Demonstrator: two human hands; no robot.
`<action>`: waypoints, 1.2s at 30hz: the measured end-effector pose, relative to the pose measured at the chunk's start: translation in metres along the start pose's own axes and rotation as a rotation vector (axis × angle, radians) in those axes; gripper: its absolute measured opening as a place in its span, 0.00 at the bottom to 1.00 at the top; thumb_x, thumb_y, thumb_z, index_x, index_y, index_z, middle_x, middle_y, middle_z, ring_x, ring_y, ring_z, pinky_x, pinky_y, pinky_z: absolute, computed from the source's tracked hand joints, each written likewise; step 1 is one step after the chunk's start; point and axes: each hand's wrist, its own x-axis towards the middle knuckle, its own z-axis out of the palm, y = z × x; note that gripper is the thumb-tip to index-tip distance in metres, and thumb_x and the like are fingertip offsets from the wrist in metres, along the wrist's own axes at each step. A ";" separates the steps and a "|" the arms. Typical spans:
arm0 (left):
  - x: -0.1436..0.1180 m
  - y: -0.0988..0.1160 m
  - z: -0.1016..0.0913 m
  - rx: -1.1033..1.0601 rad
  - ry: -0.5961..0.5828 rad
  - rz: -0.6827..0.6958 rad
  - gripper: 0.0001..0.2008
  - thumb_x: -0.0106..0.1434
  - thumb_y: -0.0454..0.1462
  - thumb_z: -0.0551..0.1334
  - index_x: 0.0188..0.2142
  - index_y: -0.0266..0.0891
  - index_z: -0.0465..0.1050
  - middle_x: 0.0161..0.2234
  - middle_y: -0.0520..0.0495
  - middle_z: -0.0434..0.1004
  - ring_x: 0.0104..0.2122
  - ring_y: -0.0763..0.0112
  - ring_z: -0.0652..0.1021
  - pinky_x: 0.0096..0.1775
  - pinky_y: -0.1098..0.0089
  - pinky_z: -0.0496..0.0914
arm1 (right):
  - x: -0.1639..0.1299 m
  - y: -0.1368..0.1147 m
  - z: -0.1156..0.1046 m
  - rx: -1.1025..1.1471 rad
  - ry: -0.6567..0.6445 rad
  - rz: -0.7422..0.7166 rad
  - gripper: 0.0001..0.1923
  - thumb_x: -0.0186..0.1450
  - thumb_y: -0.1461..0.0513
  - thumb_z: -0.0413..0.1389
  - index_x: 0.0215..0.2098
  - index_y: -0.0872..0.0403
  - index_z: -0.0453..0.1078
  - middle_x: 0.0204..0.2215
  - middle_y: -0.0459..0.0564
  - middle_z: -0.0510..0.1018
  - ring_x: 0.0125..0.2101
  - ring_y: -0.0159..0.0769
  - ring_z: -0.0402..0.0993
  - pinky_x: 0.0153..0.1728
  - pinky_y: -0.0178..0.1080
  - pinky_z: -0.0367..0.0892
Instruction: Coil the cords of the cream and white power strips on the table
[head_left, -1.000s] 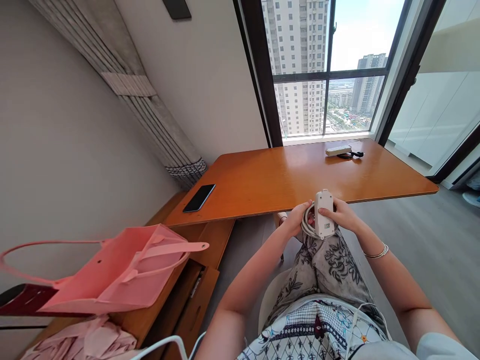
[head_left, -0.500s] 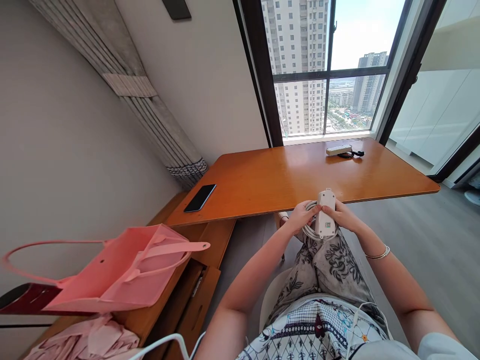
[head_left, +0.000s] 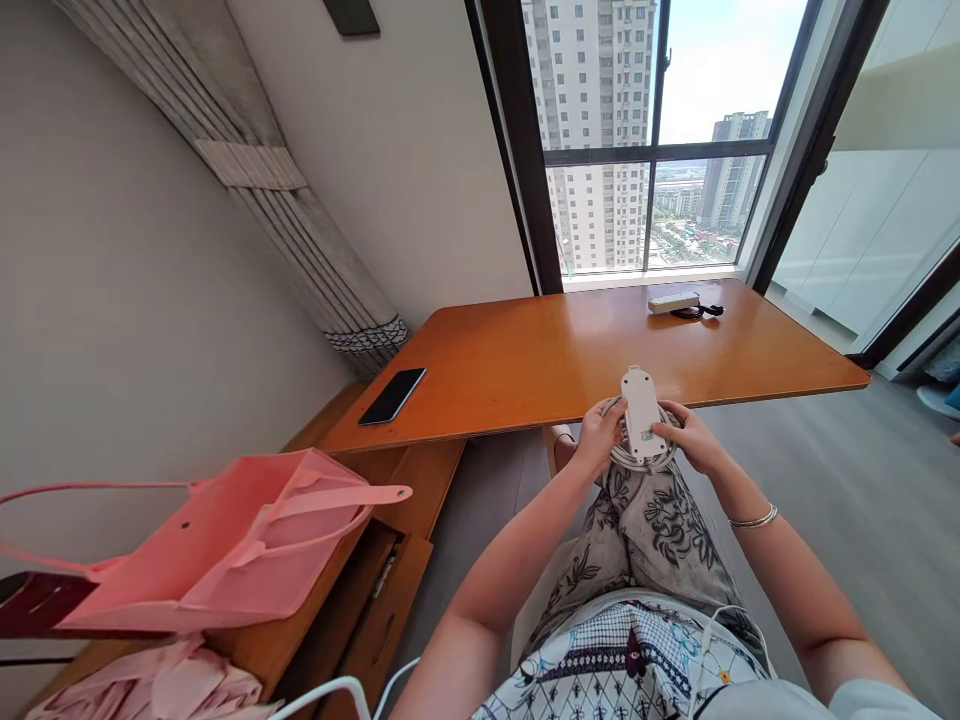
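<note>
Between my hands, over my lap at the table's near edge, is a white power strip [head_left: 640,412] with its back face toward me. A coiled white cord [head_left: 639,463] loops behind and below it. My left hand [head_left: 600,432] is closed on the strip's left side and the coil. On the other side, my right hand [head_left: 691,436] grips the strip's lower right edge, thumb on its back face. The strip's socket side and most fingertips are hidden.
On the wooden table [head_left: 517,370] lie a dark phone [head_left: 392,396] at the left and a second power strip [head_left: 673,303] with a black cord near the window. A pink bag [head_left: 225,540] and pink cloth [head_left: 157,690] rest on the lower wooden cabinet at the left.
The power strip has tilted, its top swinging left and slightly up. My right thumb has slid lower on its back, and my left hand has shifted a little left.
</note>
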 end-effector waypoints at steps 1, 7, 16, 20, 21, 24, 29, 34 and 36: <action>0.001 -0.001 0.001 -0.019 0.016 0.013 0.30 0.39 0.55 0.76 0.27 0.38 0.65 0.15 0.65 0.52 0.14 0.86 0.51 0.18 0.76 0.46 | -0.001 0.001 0.001 0.047 0.016 -0.004 0.34 0.43 0.52 0.74 0.47 0.51 0.76 0.39 0.49 0.83 0.40 0.41 0.78 0.44 0.43 0.73; 0.014 -0.009 0.006 -0.088 0.129 0.086 0.30 0.41 0.55 0.75 0.34 0.37 0.71 0.21 0.58 0.68 0.18 0.81 0.64 0.21 0.76 0.58 | 0.002 -0.003 0.003 0.065 0.072 -0.086 0.36 0.42 0.54 0.75 0.48 0.52 0.75 0.42 0.49 0.82 0.40 0.39 0.76 0.45 0.43 0.72; 0.061 -0.020 0.003 0.178 0.065 0.206 0.21 0.54 0.48 0.73 0.42 0.39 0.74 0.36 0.46 0.80 0.40 0.65 0.78 0.40 0.69 0.71 | 0.031 0.003 -0.018 0.014 0.152 -0.080 0.37 0.42 0.50 0.74 0.47 0.54 0.75 0.38 0.50 0.82 0.36 0.39 0.76 0.38 0.42 0.73; 0.082 -0.022 -0.002 0.424 -0.045 0.237 0.22 0.59 0.49 0.69 0.48 0.40 0.73 0.47 0.42 0.79 0.50 0.59 0.76 0.53 0.61 0.70 | 0.047 -0.005 -0.037 0.058 0.165 -0.003 0.37 0.41 0.52 0.75 0.48 0.52 0.75 0.34 0.47 0.82 0.30 0.36 0.76 0.28 0.36 0.71; 0.086 -0.024 -0.004 0.477 -0.077 0.256 0.23 0.59 0.48 0.69 0.50 0.40 0.72 0.50 0.41 0.78 0.52 0.58 0.75 0.55 0.60 0.69 | 0.051 -0.008 -0.042 0.068 0.168 0.019 0.37 0.40 0.53 0.75 0.47 0.52 0.76 0.32 0.46 0.81 0.28 0.34 0.75 0.26 0.35 0.70; 0.093 -0.032 -0.010 0.599 -0.175 0.307 0.28 0.58 0.46 0.70 0.55 0.39 0.69 0.55 0.39 0.75 0.55 0.56 0.74 0.57 0.57 0.69 | 0.064 -0.016 -0.058 0.062 0.165 0.094 0.35 0.41 0.55 0.75 0.47 0.52 0.76 0.28 0.45 0.81 0.22 0.32 0.72 0.21 0.36 0.71; 0.096 -0.037 -0.028 0.799 -0.133 0.403 0.24 0.60 0.38 0.67 0.55 0.39 0.69 0.56 0.36 0.72 0.50 0.59 0.77 0.49 0.59 0.75 | 0.091 -0.023 -0.098 0.000 0.298 0.127 0.26 0.47 0.60 0.72 0.44 0.54 0.76 0.29 0.47 0.82 0.24 0.35 0.75 0.22 0.36 0.74; 0.107 -0.018 -0.060 0.943 0.016 0.515 0.15 0.60 0.32 0.63 0.47 0.37 0.72 0.50 0.40 0.75 0.45 0.64 0.79 0.47 0.60 0.75 | 0.112 -0.036 -0.158 -0.256 0.456 0.172 0.17 0.57 0.61 0.67 0.44 0.57 0.77 0.28 0.49 0.81 0.24 0.32 0.73 0.22 0.32 0.70; 0.112 -0.011 -0.072 0.982 0.059 0.519 0.14 0.59 0.31 0.63 0.45 0.37 0.73 0.49 0.40 0.75 0.43 0.65 0.79 0.48 0.60 0.75 | 0.116 -0.043 -0.177 -0.307 0.483 0.192 0.20 0.57 0.61 0.67 0.47 0.58 0.77 0.28 0.50 0.80 0.22 0.31 0.71 0.20 0.32 0.67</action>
